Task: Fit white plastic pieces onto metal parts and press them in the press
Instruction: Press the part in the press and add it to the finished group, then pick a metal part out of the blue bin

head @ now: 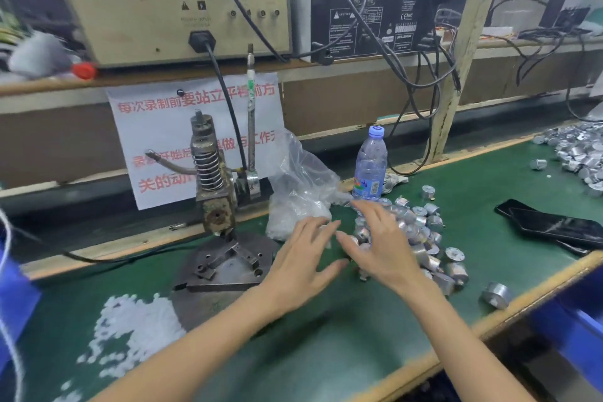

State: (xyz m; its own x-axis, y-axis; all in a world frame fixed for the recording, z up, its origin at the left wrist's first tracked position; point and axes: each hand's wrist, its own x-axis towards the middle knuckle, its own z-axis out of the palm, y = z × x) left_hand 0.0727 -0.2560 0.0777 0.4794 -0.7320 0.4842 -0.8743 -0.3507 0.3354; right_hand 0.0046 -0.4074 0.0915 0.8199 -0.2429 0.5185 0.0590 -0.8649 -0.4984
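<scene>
A heap of small silver metal cylinders [421,232] lies on the green mat right of centre. My right hand [378,238] reaches over the heap's left side with fingers spread; it holds nothing. My left hand [303,258] hovers just left of it, fingers straight and spread, empty. Small white plastic pieces [130,330] are scattered on the mat at lower left. The hand press [212,186], with a spring, a lever and a round chuck base [222,268], stands left of my hands.
A clear plastic bag [300,192] of white pieces and a water bottle [370,163] stand behind the heap. A black phone [554,225] lies at the right. More metal parts [577,153] pile at far right. Blue bins [574,313] sit below the table's front edge.
</scene>
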